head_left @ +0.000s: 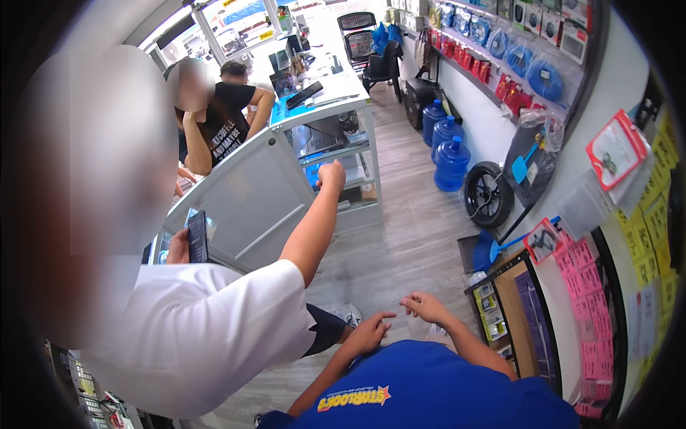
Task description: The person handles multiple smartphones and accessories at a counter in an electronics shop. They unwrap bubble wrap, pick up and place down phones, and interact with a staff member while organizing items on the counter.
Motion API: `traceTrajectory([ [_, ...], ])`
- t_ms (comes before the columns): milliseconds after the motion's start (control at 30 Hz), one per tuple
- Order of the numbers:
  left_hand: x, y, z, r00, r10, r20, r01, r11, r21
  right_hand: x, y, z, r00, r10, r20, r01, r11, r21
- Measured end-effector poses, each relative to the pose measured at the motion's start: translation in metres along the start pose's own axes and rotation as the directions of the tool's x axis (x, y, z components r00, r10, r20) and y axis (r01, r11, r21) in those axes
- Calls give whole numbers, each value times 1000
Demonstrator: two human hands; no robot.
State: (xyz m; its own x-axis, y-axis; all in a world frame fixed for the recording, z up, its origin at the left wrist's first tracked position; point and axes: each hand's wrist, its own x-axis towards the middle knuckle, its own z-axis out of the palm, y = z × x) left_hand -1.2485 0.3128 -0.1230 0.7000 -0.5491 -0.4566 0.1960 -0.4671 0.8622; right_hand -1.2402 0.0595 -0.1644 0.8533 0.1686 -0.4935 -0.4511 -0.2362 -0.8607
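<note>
My left hand (369,334) and my right hand (424,307) are held in front of my blue shirt (429,386), a small gap between them. Fingers of the left point toward the right hand and are apart. The right hand's fingers are loosely bent, and I see nothing in either hand. Close on my left stands a person in a white shirt (207,322). That person holds a dark phone (197,237) in one hand and stretches the other, closed hand (331,174) toward the white counter (369,136).
A white panel door (243,204) joins the counter; another person in a black shirt (227,121) leans behind it. Along the right wall stand blue water jugs (451,164), a black wheel (488,194), and a broom with a dustpan (471,252). Packaged goods (543,75) hang above.
</note>
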Motion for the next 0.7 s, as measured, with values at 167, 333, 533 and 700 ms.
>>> traceTrajectory([
  [167,79,-1,17,964,-142,-226,100,977,-189,108,-24,-114,998,-47,42,49,997,-64],
  [333,147,50,25,884,-141,-446,0,954,-301,216,-102,-203,991,-133,27,134,990,-49],
  [533,250,45,-5,842,-225,-490,-94,833,-545,308,-254,-239,921,-281,269,298,954,-26],
  [700,368,61,-94,595,-67,-801,-176,961,-211,358,-374,-208,668,-403,625,483,874,47],
])
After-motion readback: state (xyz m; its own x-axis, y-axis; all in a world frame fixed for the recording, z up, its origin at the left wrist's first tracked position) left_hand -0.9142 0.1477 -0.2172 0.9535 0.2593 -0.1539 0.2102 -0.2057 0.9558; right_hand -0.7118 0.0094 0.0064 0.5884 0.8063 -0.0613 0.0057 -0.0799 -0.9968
